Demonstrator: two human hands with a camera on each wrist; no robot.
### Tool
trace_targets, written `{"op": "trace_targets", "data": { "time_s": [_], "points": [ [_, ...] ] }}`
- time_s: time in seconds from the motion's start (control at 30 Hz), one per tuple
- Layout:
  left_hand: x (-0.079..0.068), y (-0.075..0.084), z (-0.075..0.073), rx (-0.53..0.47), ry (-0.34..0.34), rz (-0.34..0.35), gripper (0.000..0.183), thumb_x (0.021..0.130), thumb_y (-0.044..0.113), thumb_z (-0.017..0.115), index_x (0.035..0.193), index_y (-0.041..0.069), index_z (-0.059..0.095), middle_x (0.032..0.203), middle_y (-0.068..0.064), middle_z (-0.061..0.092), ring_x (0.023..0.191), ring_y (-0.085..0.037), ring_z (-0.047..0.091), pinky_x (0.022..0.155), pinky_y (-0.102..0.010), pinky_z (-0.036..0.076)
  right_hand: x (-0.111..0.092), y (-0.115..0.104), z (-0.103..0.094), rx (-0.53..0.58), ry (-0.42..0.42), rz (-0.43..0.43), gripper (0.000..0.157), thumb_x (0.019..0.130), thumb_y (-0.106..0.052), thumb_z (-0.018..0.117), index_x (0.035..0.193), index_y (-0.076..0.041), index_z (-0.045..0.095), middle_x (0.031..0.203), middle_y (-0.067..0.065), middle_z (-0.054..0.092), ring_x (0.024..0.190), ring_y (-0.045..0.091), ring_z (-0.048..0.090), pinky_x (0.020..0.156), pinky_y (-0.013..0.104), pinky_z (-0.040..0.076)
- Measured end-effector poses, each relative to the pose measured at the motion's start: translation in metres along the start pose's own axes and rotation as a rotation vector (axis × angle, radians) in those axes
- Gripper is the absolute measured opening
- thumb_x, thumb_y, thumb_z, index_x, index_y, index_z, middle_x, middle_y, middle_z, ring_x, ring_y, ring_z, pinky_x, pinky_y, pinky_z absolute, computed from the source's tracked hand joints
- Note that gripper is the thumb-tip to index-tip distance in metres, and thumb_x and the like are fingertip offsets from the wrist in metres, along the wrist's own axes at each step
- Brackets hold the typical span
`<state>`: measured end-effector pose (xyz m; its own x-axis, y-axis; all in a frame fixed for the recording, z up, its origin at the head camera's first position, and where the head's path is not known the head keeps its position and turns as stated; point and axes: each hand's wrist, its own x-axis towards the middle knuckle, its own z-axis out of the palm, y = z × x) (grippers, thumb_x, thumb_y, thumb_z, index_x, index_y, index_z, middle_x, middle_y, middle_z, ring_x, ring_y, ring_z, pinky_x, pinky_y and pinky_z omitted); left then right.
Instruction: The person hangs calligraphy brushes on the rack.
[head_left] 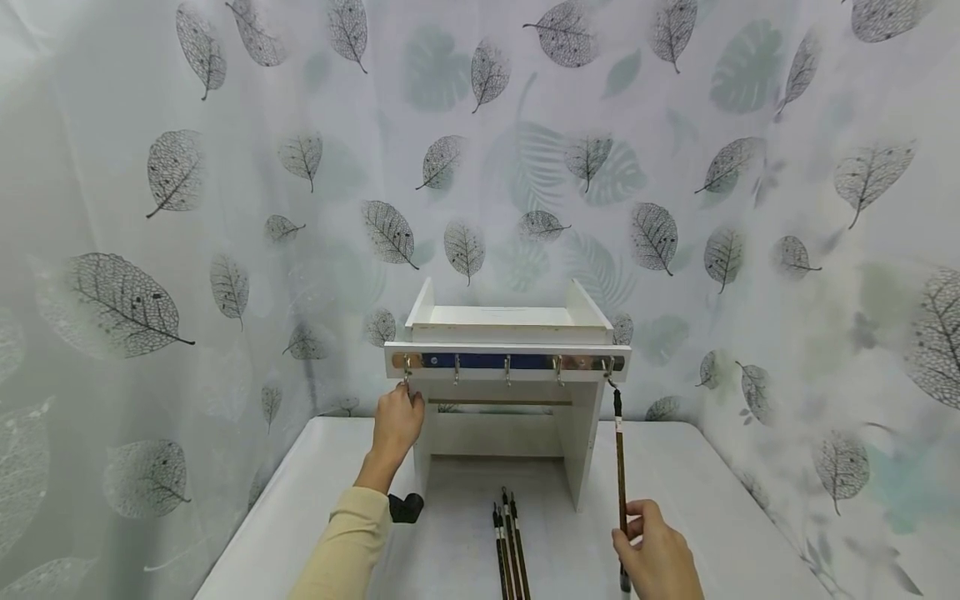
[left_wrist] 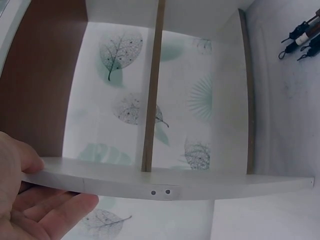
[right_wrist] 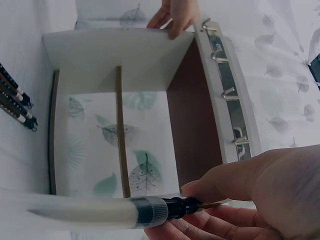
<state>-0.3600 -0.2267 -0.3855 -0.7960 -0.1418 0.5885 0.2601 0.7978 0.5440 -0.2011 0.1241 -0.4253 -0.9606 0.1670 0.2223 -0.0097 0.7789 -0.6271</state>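
My right hand [head_left: 660, 550] pinches a calligraphy brush [head_left: 620, 458] near its lower, bristle end. The brush hangs nearly upright, its top loop at the rightmost hook [head_left: 609, 365] of the white shelf [head_left: 510, 335]; whether the loop is fully over the hook I cannot tell. In the right wrist view, pale bristles [right_wrist: 85, 212] under a clear cover extend from the fingers. My left hand [head_left: 397, 425] grips the shelf's left side panel [left_wrist: 120, 186], thumb on one face and fingers on the other, below the leftmost hook [head_left: 407, 367].
Several more brushes [head_left: 510, 542] lie together on the white table [head_left: 720, 500], in front of the shelf. A small black object [head_left: 406, 508] sits beside the left forearm. Leaf-patterned curtains [head_left: 465, 167] surround the table at the back and sides.
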Motion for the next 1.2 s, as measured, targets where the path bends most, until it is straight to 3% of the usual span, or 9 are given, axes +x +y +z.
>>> {"op": "trace_targets", "data": {
  "time_s": [0.37,1.2],
  "points": [
    [0.0,0.002,-0.001,0.023,-0.004,-0.023,0.017,0.094,0.009,0.059,0.086,-0.006,0.064,0.073,-0.018,0.066,0.06,-0.024,0.059,0.053,-0.038,0.049,-0.001,0.0,-0.002,-0.026,-0.003,0.038,0.037,0.086,-0.015,0.072,0.114,0.001,0.054,0.082,0.0,0.067,0.063,0.012,0.055,0.055,0.031,0.041],
    [-0.001,0.002,-0.001,0.026,0.013,0.003,0.017,0.093,0.008,0.059,0.085,-0.006,0.064,0.076,-0.021,0.068,0.068,-0.033,0.067,0.059,-0.045,0.053,0.009,0.0,0.003,-0.014,-0.04,0.042,0.037,0.086,-0.014,0.073,0.113,0.001,0.054,0.081,0.001,0.066,0.063,0.014,0.056,0.053,0.032,0.042]
  ]
}}
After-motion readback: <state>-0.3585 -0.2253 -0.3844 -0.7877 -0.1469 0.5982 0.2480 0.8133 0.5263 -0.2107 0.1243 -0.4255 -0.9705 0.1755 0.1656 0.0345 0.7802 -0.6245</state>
